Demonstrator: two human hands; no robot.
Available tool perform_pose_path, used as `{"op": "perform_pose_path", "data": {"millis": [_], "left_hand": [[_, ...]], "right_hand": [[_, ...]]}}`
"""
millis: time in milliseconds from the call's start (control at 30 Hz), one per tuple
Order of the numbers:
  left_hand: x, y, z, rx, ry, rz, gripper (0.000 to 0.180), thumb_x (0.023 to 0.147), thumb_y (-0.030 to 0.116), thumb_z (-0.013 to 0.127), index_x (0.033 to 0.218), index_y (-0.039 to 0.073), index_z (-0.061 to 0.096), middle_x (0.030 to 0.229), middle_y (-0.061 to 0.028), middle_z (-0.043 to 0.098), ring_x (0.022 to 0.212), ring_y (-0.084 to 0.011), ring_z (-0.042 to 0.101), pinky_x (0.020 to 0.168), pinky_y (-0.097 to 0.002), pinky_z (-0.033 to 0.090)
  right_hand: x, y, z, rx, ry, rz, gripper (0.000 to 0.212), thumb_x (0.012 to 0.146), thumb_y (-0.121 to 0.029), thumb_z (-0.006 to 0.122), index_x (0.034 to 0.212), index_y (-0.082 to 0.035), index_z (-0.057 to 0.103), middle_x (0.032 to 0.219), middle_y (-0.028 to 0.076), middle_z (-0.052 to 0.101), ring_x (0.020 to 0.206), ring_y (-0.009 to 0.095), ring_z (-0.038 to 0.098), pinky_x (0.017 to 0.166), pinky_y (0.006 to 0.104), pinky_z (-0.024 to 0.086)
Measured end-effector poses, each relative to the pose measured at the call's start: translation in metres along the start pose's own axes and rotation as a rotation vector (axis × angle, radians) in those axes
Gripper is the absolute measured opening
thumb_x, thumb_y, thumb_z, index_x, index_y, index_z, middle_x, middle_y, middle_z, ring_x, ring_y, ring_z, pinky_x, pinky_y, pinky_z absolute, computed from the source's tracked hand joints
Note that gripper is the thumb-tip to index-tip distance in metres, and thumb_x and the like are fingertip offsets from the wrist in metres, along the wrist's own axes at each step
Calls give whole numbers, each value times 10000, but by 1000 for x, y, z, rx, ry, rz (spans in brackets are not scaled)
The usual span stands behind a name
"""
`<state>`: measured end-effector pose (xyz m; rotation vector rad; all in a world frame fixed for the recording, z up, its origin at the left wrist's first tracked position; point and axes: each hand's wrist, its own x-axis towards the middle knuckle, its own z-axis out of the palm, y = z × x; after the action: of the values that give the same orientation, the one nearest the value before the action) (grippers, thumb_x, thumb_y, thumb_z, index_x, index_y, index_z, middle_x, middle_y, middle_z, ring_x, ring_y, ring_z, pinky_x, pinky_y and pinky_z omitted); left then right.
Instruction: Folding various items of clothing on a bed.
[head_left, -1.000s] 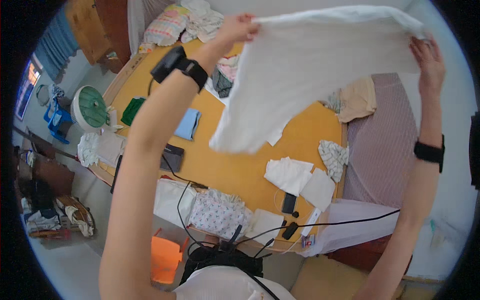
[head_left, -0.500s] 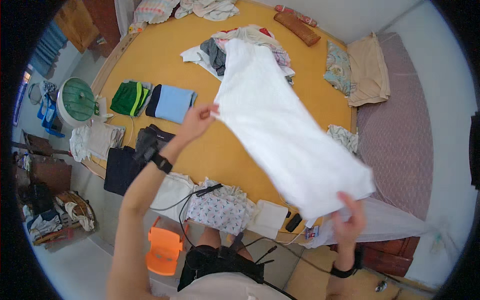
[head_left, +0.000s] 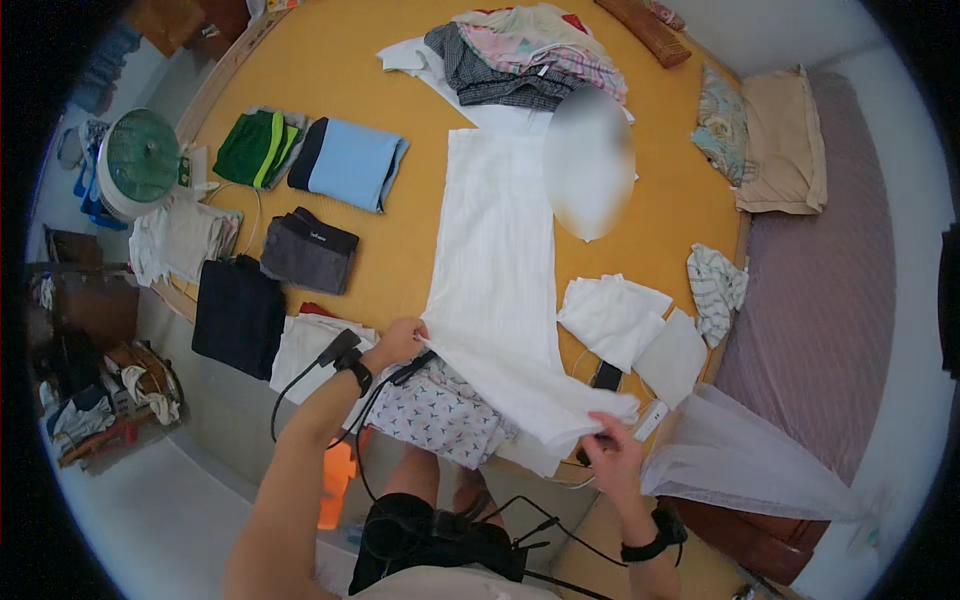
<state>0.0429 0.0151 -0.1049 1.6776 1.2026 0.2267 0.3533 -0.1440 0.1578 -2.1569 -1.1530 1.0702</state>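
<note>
Half a second before, the white cloth (head_left: 497, 262) had hung in the air between raised arms; now it lay stretched flat down the middle of the bed (head_left: 400, 240), its near end folded back along the bed's front edge. The left hand (head_left: 400, 341) pinched the fold's left corner, fingers closed on it, and the right hand (head_left: 612, 452) gripped the doubled right end (thumb on top). The cloth looked thin, soft and faintly ribbed, a long rectangle. The bed wore a smooth orange-yellow sheet. Folded clothes sat along its left edge: a green piece (head_left: 252, 147), a light blue one (head_left: 350, 162), a grey one (head_left: 309, 251). A loose pile of clothes (head_left: 520, 55) lay at the far edge, and a patterned garment (head_left: 440, 410) lay under the fold.
</note>
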Motion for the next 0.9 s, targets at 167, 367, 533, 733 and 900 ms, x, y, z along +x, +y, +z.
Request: {"op": "perform_pose_path", "data": {"millis": [167, 367, 533, 733, 900], "left_hand": [[9, -3, -4, -140, 0, -73, 129, 651, 107, 557, 735, 15, 593, 698, -96, 592, 659, -203, 558, 619, -302, 439], [50, -22, -14, -763, 71, -388, 197, 753, 143, 550, 886, -1, 573, 848, -54, 600, 798, -145, 553, 721, -275, 432], [74, 2, -29, -714, 255, -340, 332, 763, 214, 613, 990, -14, 528, 888, -101, 599, 823, -144, 555, 718, -255, 446], [68, -40, -27, -504, 77, -522, 443, 716, 273, 687, 998, -28, 526, 856, -98, 596, 757, -164, 561, 668, -273, 460], [91, 1, -13, -626, 266, -553, 438, 694, 235, 712, 988, -31, 525, 792, -86, 595, 664, -137, 544, 559, -262, 445]], "right_hand": [[117, -65, 2, -3, 148, -277, 311, 731, -65, 622, 1038, -48, 572, 826, 94, 612, 677, 118, 590, 571, 255, 482], [335, -131, 55, -1, 200, -478, 408, 706, -144, 615, 1091, -38, 530, 743, 117, 607, 688, 204, 591, 648, 324, 462], [402, -109, 98, -277, 223, -407, 491, 714, -143, 598, 1181, -61, 467, 948, 184, 585, 895, 310, 563, 777, 398, 438], [328, 53, 137, -473, -114, -491, 376, 697, -164, 647, 1045, -63, 546, 1049, 118, 539, 993, 281, 497, 842, 361, 410], [279, 86, 122, -616, -184, -463, 415, 670, -148, 681, 1045, -54, 527, 1091, 152, 486, 1020, 305, 464, 834, 376, 410]]}}
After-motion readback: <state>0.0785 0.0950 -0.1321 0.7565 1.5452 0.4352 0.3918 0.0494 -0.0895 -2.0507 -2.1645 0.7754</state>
